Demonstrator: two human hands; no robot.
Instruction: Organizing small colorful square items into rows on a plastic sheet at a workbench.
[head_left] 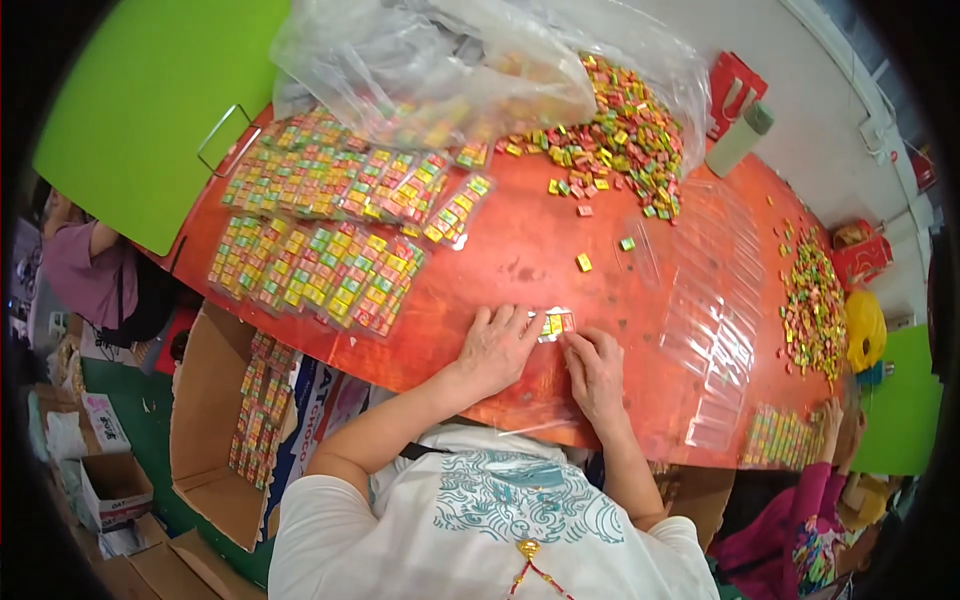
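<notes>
My left hand (495, 345) and my right hand (597, 368) rest on the red table (520, 250), fingertips pinching a small clear packet (556, 323) filled with red, yellow and green wrapped candies. The packet lies flat between both hands near the table's front edge. A loose heap of the same small candies (615, 125) lies further back, with single pieces (583, 262) scattered toward me.
Rows of filled candy packets (320, 265) cover the table's left. Empty clear sleeves (715, 310) lie on the right. A big plastic bag (440, 60) sits at the back. A cardboard box (225, 410) with packets stands lower left. Another person's hand (832, 415) works at the right beside a second heap (812, 305).
</notes>
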